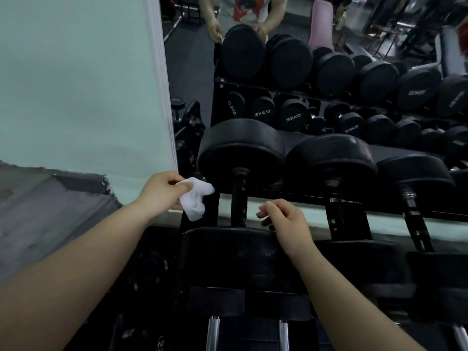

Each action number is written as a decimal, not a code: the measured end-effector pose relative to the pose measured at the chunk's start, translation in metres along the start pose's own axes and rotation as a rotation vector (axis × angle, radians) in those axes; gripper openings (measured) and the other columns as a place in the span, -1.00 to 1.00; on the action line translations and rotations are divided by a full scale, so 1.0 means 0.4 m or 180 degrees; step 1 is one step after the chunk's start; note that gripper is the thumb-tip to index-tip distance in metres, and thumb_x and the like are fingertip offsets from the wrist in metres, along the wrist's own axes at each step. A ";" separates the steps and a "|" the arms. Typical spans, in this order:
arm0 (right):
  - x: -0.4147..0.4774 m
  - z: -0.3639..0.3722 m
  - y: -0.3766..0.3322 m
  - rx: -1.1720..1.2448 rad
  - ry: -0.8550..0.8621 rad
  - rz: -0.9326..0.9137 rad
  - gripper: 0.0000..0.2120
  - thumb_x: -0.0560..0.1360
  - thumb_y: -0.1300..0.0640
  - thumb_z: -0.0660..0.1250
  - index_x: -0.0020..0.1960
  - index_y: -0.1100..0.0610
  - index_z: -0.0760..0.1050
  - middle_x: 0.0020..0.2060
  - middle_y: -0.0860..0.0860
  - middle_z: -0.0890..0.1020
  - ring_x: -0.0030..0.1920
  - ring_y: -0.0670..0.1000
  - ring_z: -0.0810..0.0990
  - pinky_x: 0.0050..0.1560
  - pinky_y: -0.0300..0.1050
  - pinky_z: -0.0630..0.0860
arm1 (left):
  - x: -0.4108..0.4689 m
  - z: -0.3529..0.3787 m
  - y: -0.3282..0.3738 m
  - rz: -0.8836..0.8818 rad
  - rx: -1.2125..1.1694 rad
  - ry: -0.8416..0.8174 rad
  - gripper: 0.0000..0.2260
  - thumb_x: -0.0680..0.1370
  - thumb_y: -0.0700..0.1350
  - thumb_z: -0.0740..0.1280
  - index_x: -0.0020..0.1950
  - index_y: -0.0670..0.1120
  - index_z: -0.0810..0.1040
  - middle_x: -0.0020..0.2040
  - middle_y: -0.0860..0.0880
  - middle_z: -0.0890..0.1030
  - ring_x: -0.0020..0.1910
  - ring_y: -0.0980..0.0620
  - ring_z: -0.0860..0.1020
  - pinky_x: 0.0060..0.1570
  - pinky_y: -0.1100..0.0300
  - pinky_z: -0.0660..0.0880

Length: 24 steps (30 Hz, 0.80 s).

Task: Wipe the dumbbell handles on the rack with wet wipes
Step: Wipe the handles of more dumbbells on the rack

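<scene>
Commercial gym, free-weights area. Tiered black rack (pixel 278 193) across the centre and right of the frame, loaded with rubber-headed dumbbells (pixel 240 150) in a row. Wall mirror (pixel 329 34) across the upper right reflects the same rack, with kg markings on the dumbbell heads reading reversed. Dark rubber flooring (pixel 187 54) shows in the reflection, upper centre, plus other gym equipment frames (pixel 405 26) at top right. Pale green wall (pixel 76 72) fills the upper left.

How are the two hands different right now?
The left hand pinches a white wipe; the right hand holds nothing. The left hand is beside the first dumbbell handle on its left; the right hand, fingers loosely curled, is on its right. Neither touches it.
</scene>
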State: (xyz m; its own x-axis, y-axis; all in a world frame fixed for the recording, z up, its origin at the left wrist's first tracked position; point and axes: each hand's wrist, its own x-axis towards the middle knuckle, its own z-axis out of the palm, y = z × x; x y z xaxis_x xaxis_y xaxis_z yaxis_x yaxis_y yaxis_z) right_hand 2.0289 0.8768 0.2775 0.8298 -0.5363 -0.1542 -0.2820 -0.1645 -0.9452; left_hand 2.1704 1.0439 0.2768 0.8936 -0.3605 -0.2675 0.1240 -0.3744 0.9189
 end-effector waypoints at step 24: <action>-0.005 0.006 0.005 0.0023 0.0372 -0.0081 -0.71 0.43 0.31 0.20 -0.46 0.22 0.48 -0.44 0.11 0.50 -0.37 -0.08 0.44 -0.36 -0.32 0.36 | 0.065 0.140 -0.027 0.0704 0.0728 -0.1581 -0.79 0.38 -0.35 0.42 0.00 -0.31 0.61 -0.56 0.34 0.51 -0.42 0.46 0.49 -0.24 0.64 0.34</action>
State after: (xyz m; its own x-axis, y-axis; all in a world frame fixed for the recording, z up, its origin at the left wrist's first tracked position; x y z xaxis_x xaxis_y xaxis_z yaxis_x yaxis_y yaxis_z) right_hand 2.0277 0.8795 0.2752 0.7747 -0.6249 -0.0960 -0.2577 -0.1735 -0.9505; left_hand 2.1680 0.9906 0.2437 0.5716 -0.7874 -0.2309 -0.1879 -0.3995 0.8973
